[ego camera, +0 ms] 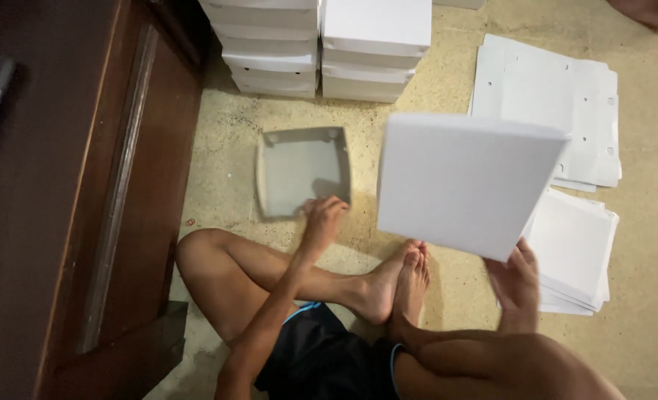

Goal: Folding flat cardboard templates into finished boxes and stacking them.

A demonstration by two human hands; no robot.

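Note:
I sit cross-legged on a speckled floor. My left hand (321, 218) reaches forward and grips the near edge of a grey folded box tray (299, 167) that lies open side up on the floor. My right hand (516, 281) holds up a white box lid (462, 181) by its lower corner, tilted, above my feet. The lid hides part of the stacks behind it.
Two stacks of closed white boxes (321, 44) stand at the back. Flat white cardboard blanks (551, 89) lie at the back right, with another pile (577, 244) beside my right hand. A dark wooden cabinet (84, 185) fills the left side.

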